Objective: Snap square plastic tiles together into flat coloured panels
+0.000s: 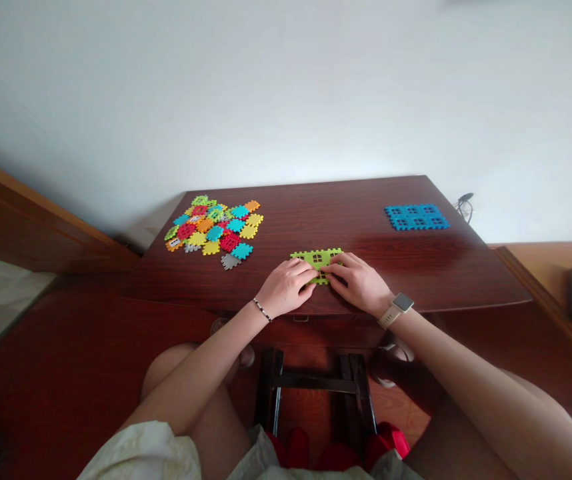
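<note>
A lime-green panel of interlocking plastic tiles [323, 257], with toothed edges and window cut-outs, lies near the front of the table. On its left part rests my left hand [289, 285], fingers bent and pressed onto the tiles, a beaded bracelet at the wrist. My right hand [359, 283], wearing a pale watch, grips the right part in the same way. The fingertips almost meet at the panel's middle. Both hands cover its lower corners and parts of its sides.
A pile of loose coloured tiles [209, 229] sits on the left of the dark wooden table [311, 213]. A blue tile panel [416, 217] lies at the back right. Behind the table is a white wall; a black cable [465, 203] hangs beyond its right edge. A stool [316, 382] stands below.
</note>
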`<action>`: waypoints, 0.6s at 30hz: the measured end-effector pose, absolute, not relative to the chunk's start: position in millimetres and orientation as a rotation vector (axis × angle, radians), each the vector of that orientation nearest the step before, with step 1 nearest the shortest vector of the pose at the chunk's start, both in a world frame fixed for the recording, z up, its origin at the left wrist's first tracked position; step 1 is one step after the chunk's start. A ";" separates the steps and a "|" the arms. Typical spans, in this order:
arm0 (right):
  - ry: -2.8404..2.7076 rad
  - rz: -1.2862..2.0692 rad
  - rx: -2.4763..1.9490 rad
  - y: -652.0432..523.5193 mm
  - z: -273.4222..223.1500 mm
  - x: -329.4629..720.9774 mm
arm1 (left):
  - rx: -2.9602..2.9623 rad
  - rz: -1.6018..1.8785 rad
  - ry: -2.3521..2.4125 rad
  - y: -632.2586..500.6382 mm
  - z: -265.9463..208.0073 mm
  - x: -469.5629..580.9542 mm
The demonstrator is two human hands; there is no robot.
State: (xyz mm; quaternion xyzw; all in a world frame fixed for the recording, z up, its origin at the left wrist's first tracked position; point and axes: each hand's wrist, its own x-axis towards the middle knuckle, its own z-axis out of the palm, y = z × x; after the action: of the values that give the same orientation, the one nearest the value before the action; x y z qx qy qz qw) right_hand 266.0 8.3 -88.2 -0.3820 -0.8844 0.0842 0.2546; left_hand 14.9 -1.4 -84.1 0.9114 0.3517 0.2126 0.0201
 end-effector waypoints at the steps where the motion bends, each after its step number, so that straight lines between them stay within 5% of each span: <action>1: -2.403 0.230 -1.036 8.2 -88.3 265.9 | 2.822 0.667 1.093 -1.5 -84.6 14.9; 18: -2.393 0.198 -1.141 11.5 -100.3 269.6 | 2.608 0.772 1.303 7.5 -97.2 10.3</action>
State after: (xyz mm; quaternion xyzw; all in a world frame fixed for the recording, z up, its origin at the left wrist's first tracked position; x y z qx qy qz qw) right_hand 269.6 11.5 -100.3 -0.4167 -0.8740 0.0723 0.2393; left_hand 10.3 7.5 -97.2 0.8631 0.4311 0.2554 0.0629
